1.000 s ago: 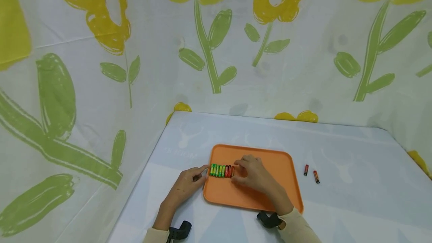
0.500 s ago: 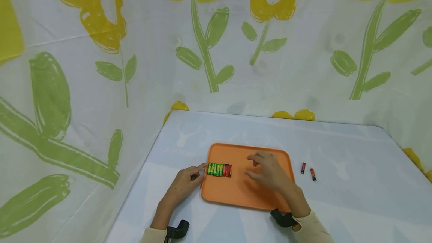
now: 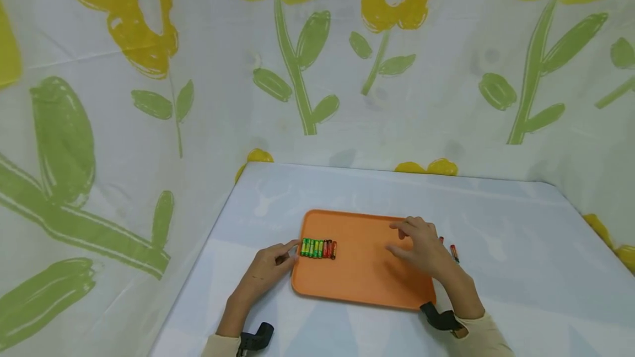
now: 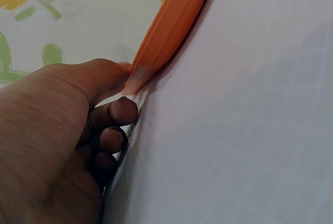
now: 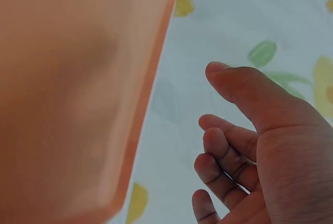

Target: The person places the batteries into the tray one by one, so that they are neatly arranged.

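Note:
In the head view a row of several small green batteries [image 3: 312, 248] and red batteries [image 3: 329, 249] lies side by side in the orange tray [image 3: 364, 285], against its left rim. My left hand [image 3: 265, 270] holds that rim between thumb and index finger; its other fingers curl below in the left wrist view. Above the tray's right part hovers my right hand [image 3: 421, 248], fingers loosely bent and holding nothing. Just beyond it lie two loose red batteries on the table, one farther right [image 3: 454, 253] and one mostly hidden behind the hand [image 3: 441, 239].
The tray stands on a pale patterned tablecloth [image 3: 521, 269]. A curtain [image 3: 436, 98] with yellow flowers and green leaves hangs behind the table and on the left. Black camera straps [image 3: 439, 318] sit on both wrists.
My right hand has drawn away from the row of batteries and moved right across the tray toward the loose batteries. My left hand has stayed at the tray's left rim.

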`<action>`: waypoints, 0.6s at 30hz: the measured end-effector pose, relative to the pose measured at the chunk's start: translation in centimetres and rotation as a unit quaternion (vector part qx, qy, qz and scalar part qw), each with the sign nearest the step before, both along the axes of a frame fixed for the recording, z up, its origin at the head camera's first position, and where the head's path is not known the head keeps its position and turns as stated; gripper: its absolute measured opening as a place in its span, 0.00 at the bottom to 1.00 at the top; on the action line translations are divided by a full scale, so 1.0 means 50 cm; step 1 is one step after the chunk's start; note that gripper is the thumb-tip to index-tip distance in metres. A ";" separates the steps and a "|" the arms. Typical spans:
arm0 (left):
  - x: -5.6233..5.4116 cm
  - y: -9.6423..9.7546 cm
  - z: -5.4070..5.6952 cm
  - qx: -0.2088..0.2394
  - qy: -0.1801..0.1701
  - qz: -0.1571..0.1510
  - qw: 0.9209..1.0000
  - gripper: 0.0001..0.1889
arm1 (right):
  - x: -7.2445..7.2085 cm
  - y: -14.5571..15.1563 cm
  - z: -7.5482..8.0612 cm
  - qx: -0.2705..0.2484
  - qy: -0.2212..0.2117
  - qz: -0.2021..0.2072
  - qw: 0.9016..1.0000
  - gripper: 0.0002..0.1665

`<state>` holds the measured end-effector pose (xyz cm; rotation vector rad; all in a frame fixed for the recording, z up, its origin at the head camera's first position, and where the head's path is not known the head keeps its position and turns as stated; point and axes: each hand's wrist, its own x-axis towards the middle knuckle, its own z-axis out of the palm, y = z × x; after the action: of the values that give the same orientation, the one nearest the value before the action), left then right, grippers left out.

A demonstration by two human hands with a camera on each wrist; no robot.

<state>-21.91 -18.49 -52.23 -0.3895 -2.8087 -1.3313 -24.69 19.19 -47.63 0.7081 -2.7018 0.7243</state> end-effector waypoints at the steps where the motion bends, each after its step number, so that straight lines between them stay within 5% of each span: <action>1: 0.000 0.000 0.000 0.001 0.000 0.000 1.000 0.21 | -0.001 0.009 -0.001 0.000 0.006 -0.001 1.000 0.24; 9: -0.002 0.002 0.001 -0.003 -0.007 0.007 1.000 0.21 | -0.010 0.084 0.004 -0.016 0.045 -0.020 0.999 0.22; 18: 0.001 0.004 0.006 -0.003 -0.012 0.010 1.000 0.22 | -0.025 0.172 0.009 0.017 -0.026 -0.084 0.996 0.25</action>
<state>-21.86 -18.31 -51.96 -0.3459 -2.8289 -1.3323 -25.93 27.81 -47.16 0.4693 -2.7843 0.6648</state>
